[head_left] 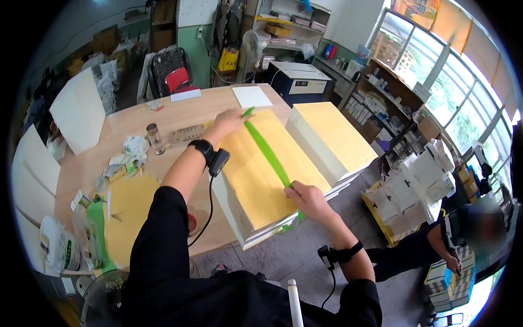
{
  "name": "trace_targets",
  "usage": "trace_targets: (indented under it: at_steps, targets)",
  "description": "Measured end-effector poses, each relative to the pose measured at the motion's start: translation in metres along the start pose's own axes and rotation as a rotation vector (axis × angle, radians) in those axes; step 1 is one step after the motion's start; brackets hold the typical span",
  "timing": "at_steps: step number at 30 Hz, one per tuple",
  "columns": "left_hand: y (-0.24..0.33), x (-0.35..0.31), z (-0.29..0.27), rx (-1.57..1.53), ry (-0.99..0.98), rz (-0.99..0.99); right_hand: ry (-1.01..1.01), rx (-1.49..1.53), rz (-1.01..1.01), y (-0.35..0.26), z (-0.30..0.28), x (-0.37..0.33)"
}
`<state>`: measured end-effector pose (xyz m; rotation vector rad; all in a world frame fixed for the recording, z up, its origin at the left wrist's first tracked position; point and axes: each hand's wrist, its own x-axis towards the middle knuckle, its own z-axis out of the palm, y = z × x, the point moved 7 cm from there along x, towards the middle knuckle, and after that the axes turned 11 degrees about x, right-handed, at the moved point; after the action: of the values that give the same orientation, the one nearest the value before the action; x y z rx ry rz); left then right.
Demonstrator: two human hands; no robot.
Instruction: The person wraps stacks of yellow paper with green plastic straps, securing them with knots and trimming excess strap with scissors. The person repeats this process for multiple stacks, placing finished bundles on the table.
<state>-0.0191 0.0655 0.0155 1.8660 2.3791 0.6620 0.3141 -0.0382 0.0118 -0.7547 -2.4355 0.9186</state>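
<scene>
A long green strip (pixel 267 152) lies across the top of a block-like stack (pixel 239 185) with a yellow upper face and pale sides. At the strip's far end my left hand (pixel 226 122) is closed on it, a short green tip sticking out past the fingers. My right hand (pixel 311 200) pinches the strip near the stack's closer right edge. More green hangs down the stack's side below that hand. To the right stands a second yellow-topped stack (pixel 335 136). Both wrists carry black straps with small cabled devices.
Yellow sheets (pixel 131 218), a glass jar (pixel 155 139), a perforated block (pixel 187 134) and a white bucket (pixel 59 245) sit on the left. A strapping machine (pixel 298 82) stands behind the table. Another person (pixel 441 234) is at the right, near piled white bundles (pixel 408 191).
</scene>
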Motion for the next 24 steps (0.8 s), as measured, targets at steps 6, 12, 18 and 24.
trace_targets:
  at_steps: [6,12,18,24]
  targets:
    - [0.002,-0.017,0.013,0.138,0.235,0.103,-0.105,-0.007,-0.008,0.003,-0.005,0.003]
    - [-0.020,0.010,0.017,0.290,-0.048,-0.197,-0.195,0.311,0.157,0.014,-0.011,0.004]
    - [-0.024,0.009,-0.039,0.053,0.432,-0.187,-0.158,0.254,0.034,0.011,-0.007,0.011]
    - [0.146,-0.111,0.007,-0.335,-0.059,0.738,-0.294,0.421,0.222,0.025,-0.006,0.016]
